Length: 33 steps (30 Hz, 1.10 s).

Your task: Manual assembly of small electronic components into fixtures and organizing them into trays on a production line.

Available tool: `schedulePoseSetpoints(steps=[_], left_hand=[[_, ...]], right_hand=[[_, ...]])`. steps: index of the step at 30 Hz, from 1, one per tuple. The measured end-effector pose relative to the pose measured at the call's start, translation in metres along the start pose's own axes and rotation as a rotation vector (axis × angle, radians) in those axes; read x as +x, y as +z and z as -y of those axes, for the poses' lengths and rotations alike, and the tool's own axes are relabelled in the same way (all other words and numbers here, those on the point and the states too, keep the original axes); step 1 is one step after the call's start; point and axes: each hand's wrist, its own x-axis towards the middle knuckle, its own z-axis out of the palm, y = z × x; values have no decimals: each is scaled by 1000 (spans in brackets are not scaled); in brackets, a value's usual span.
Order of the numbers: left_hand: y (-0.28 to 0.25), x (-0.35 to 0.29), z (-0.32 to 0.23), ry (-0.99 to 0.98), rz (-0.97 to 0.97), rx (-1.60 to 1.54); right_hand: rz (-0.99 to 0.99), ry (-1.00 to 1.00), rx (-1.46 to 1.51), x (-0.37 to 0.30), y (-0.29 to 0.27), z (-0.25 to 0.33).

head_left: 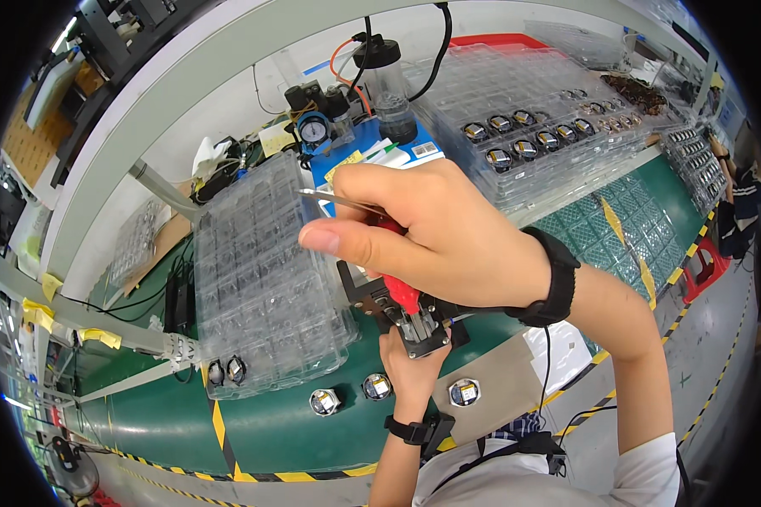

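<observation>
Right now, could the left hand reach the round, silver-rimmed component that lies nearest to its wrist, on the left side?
Probably yes: the round component lies uncovered, close beside the left hand. However, that hand is at the black metal fixture and may need to draw back first.

Left hand (413, 363) partly hidden by black fixture (414, 329), forearm (395, 473) cut off

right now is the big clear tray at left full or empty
Mostly empty: the big clear tray shows only two round parts, at its near left corner.
</observation>
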Motion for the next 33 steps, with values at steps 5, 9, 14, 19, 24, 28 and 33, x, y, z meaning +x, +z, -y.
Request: schedulePoseSetpoints(steps=[5,9,14,19,24,28,33], left_hand=[[-26,-4,-13,-102,168,54],[-65,-24,-24,-154,273,-12],[-87,-32,-38,-311,231,-341],[-88,-37,-28,-331,193,-669],[-92,-37,-33,-350,216,-726],[-92,-45,-36,-353,192,-697],[-77,-64,-42,-353,216,-723]], right_hand=[[-144,-136,-170,-10,5,-5],[-234,-320,-157,-34,15,-6],[-210,-721,-479,-105,30,-6],[-201,-597,-323,-152,62,-29],[-153,-495,-383,-165,61,-24],[-138,-305,-326,-172,55,-11],[-282,315,4,-220,67,-9]])
